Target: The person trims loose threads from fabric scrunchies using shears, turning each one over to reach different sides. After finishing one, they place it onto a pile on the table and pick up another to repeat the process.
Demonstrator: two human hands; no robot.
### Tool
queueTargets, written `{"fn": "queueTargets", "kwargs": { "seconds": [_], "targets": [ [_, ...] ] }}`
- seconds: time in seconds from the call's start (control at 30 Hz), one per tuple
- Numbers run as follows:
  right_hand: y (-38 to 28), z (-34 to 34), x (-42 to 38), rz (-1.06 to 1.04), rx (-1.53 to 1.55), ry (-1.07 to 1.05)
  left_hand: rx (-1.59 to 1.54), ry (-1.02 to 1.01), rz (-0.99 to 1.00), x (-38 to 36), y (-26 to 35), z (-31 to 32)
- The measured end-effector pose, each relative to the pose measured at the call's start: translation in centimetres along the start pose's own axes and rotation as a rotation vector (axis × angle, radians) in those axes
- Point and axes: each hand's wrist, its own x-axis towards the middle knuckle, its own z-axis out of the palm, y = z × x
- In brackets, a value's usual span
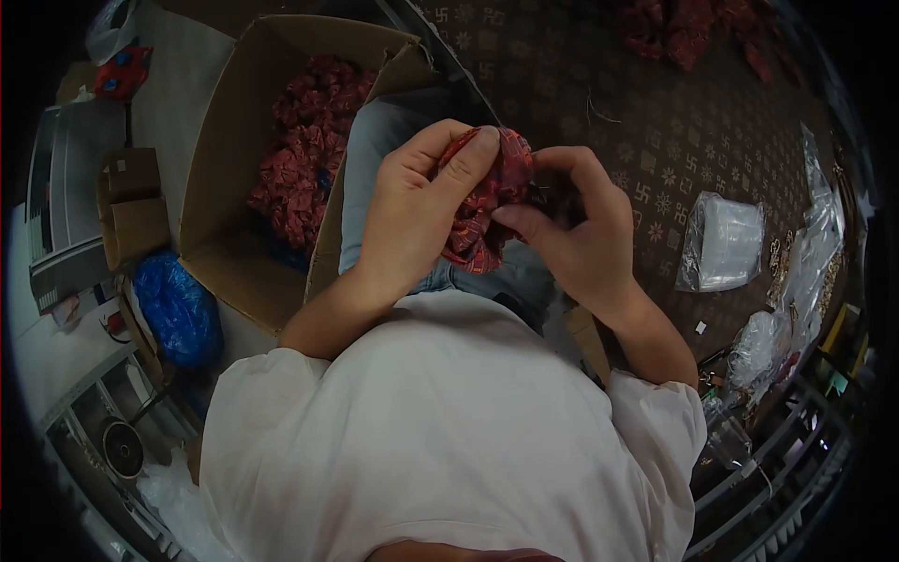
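A red patterned fabric scrunchie (476, 245) is held up in front of my chest, above my lap. My left hand (405, 208) grips its upper left side, thumb pressed over the gathered cloth. On the other side my right hand (592, 229) pinches the cloth's right edge between thumb and curled fingers. Some fingertips of both hands are hidden behind the fabric. To the left stands an open cardboard box (220, 169) holding a heap of similar red scrunchies (304, 155).
A dark patterned cloth (562, 80) spreads ahead and right, with more red fabric pieces (679, 33) at its far side. A clear plastic packet (726, 242) lies on the right. A blue plastic bag (178, 309) and a small brown carton (136, 211) sit at left.
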Motion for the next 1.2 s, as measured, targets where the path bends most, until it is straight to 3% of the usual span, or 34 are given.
{"fn": "queueTargets", "kwargs": {
  "seconds": [0.07,0.1,0.17,0.2,0.27,0.3,0.37,0.43,0.5,0.53,0.6,0.87,0.93,1.1,1.13,1.17,1.2],
  "targets": [
    [0.1,-0.4,0.0,0.256,0.379,-0.156,-0.117,-0.081,-0.119,0.0,0.9,-0.8],
    [0.0,-0.6,0.1,0.259,0.381,-0.155,-0.231,-0.157,-0.23,0.0,1.2,-1.1],
    [-0.4,-1.0,0.4,0.509,0.669,-0.115,-0.204,-0.156,-0.208,-0.3,1.4,-0.9],
    [0.1,-1.3,0.2,0.51,0.669,-0.119,-0.18,-0.155,-0.178,-0.4,1.5,-0.8],
    [1.4,-1.5,-0.1,0.656,1.353,-0.17,-0.167,-0.197,-0.216,-0.5,1.7,-1.6],
    [1.3,-1.5,-0.3,0.658,1.351,-0.178,-0.153,-0.243,-0.254,-0.5,1.8,-2.0],
    [1.0,-1.4,-0.6,0.874,1.473,-0.164,-0.157,-0.219,-0.245,-0.9,1.7,-1.6],
    [1.2,-1.3,-0.7,0.861,1.511,-0.213,-0.164,-0.189,-0.236,-1.1,2.2,-1.4],
    [0.7,-1.1,-0.5,0.852,1.55,-0.264,-0.337,-0.172,-0.422,-1.3,3.2,-1.5],
    [0.1,-1.1,-0.3,0.9,1.523,-0.224,-0.345,-0.164,-0.416,-1.2,3.2,-1.9],
    [-0.2,-1.1,-0.3,0.949,1.489,-0.193,-0.464,-0.289,-0.539,-0.8,3.2,-2.6],
    [1.1,-1.0,-1.2,0.932,1.655,-0.204,-0.631,-0.327,-0.652,-0.5,2.6,-3.3],
    [0.8,-1.1,-1.0,0.949,1.554,-0.197,-0.641,-0.337,-0.655,-0.5,2.5,-3.3],
    [0.6,-0.9,-0.8,1.006,1.43,-0.137,-0.562,-0.361,-0.55,-0.5,2.1,-3.6],
    [1.2,-1.0,-1.0,0.878,1.462,-0.264,-0.561,-0.361,-0.552,-0.8,2.0,-3.3],
    [1.5,-1.1,-1.0,0.744,1.485,-0.391,-0.336,-0.301,-0.358,-1.3,1.9,-2.8],
    [1.5,-1.3,-1.0,0.74,1.485,-0.39,-0.111,-0.24,-0.162,-1.5,1.9,-2.5]
  ]
}}
